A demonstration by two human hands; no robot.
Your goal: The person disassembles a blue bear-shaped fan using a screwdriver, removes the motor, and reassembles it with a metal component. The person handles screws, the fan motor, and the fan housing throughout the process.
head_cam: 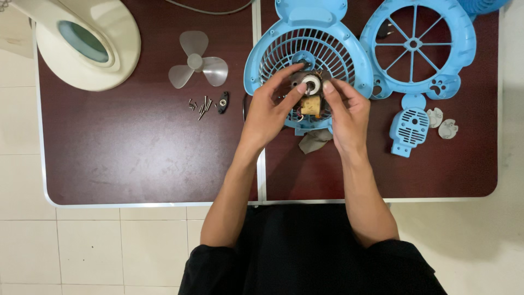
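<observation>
A small fan motor point(309, 94) with a silver ring on top and a yellow-taped coil is held between both hands. My left hand point(268, 112) grips its left side, thumb and forefinger near the ring. My right hand point(345, 112) holds its right side. The motor hangs just over a blue fan housing with a round grille point(273, 57) lying flat on the dark red table point(136, 153). A scrap of grey-brown cloth point(315, 140) shows below the hands.
A translucent three-blade propeller point(196, 61) and several loose screws with a black nut point(206, 104) lie to the left. A cream lamp point(82, 41) sits far left. A blue front grille point(417, 46), a small blue vented cover point(409, 127) and two white caps point(442, 123) lie right.
</observation>
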